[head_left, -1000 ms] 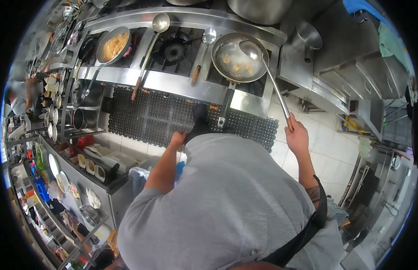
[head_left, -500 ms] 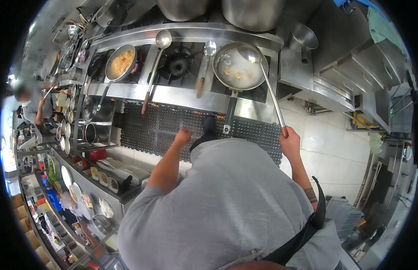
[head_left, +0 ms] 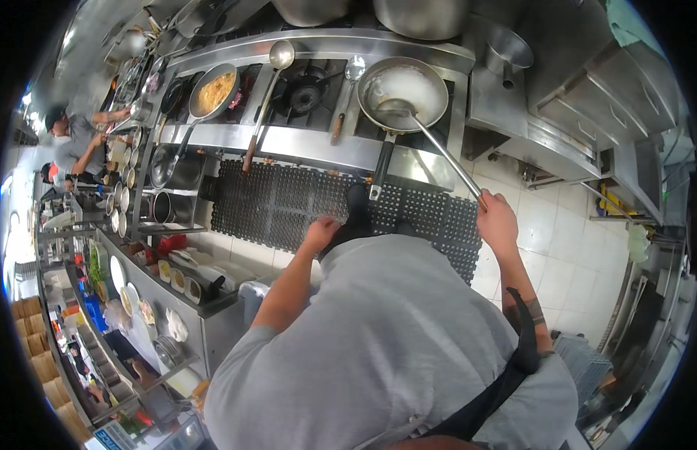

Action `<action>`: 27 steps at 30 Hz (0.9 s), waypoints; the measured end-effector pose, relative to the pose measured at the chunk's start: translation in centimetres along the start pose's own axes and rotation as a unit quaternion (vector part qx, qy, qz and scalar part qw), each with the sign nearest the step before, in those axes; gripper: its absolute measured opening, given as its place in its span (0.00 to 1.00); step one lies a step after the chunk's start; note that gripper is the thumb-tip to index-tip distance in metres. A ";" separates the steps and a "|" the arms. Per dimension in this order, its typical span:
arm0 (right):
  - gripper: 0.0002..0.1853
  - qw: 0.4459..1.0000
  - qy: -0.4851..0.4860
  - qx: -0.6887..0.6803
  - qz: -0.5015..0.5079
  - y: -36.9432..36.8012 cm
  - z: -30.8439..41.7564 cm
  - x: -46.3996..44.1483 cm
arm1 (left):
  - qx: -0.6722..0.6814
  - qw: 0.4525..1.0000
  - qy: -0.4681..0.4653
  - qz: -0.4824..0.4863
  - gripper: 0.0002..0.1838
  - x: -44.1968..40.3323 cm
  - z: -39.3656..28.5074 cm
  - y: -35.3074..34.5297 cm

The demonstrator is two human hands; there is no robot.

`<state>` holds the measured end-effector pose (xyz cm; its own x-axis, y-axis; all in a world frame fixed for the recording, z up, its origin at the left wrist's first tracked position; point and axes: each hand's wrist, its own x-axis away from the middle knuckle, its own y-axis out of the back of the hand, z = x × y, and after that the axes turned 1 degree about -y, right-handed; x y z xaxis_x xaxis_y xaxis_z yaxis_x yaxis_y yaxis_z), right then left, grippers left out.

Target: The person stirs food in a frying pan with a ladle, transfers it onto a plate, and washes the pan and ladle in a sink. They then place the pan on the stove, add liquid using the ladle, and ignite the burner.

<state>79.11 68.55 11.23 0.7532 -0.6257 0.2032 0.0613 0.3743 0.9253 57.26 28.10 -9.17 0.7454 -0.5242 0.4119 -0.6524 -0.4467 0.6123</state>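
Note:
My right hand (head_left: 498,223) is closed around the end of a long-handled ladle (head_left: 444,154). The ladle's bowl dips into white, foamy liquid (head_left: 408,84) in a frying pan (head_left: 361,112) on the right burner. That pan's black handle (head_left: 382,166) points toward me, with neither hand on it. In front of my body, my left hand (head_left: 323,231) hangs with its fingers curled in; nothing shows in it. On a burner further left, a second pan (head_left: 234,95) holds noodle-like yellow-orange food (head_left: 216,91).
Another ladle (head_left: 264,112) and a wooden-handled spoon (head_left: 346,97) lie across the stove (head_left: 311,137). Large pots (head_left: 423,19) stand behind. A metal funnel-shaped strainer (head_left: 508,51) is at the right. A person (head_left: 82,142) works at the far left. Black matting (head_left: 270,202) covers the floor.
The ladle's bowl has moved from the pan's upper right toward its near side. White foam covers the pieces seen earlier in the liquid. My left hand has shifted slightly right in view.

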 end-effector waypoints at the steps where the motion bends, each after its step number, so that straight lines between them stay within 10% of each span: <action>1: 0.21 1.000 0.005 0.000 -0.025 -0.7 0.0 -0.5 | -0.008 0.998 0.060 -0.002 0.19 1.2 2.1 -0.3; 12: 0.22 0.987 -0.019 -0.070 -0.145 -5.3 0.8 -3.4 | 0.023 0.946 0.309 0.093 0.19 14.6 16.5 -1.6; 14: 0.22 0.981 -0.003 -0.080 -0.179 -5.9 1.0 -2.8 | 0.037 0.956 0.277 0.091 0.16 14.3 18.5 -2.4; 16: 0.20 0.950 -0.029 -0.217 -0.221 -6.8 1.4 -1.9 | -0.227 0.969 0.042 0.087 0.12 13.4 18.5 -2.4; 20: 0.16 0.963 -0.108 -0.225 -0.099 -7.8 3.9 -1.1 | -0.205 0.963 0.058 0.166 0.11 11.8 18.0 0.2; 24: 0.14 0.960 -0.090 -0.227 -0.134 -11.1 6.8 -1.3 | -0.336 0.917 -0.145 0.162 0.12 9.9 25.8 1.3; 25: 0.13 0.918 -0.152 -0.359 -0.077 -11.3 8.6 -0.8 | -0.044 0.990 0.102 0.092 0.13 10.1 23.9 2.9; 26: 0.13 0.851 -0.207 -0.483 -0.014 -11.4 10.4 -0.6 | 0.259 0.907 0.333 0.015 0.15 10.9 22.6 4.2; 27: 0.13 0.852 -0.201 -0.483 -0.020 -11.4 12.0 -0.6 | 0.270 0.914 0.301 -0.018 0.18 10.9 23.1 5.2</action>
<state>70.14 56.44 4.42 0.4639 -0.7629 0.4503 0.7385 0.6137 0.2790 58.80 3.33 -17.03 0.6024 -0.0814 0.7941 -0.4772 -0.8342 0.2765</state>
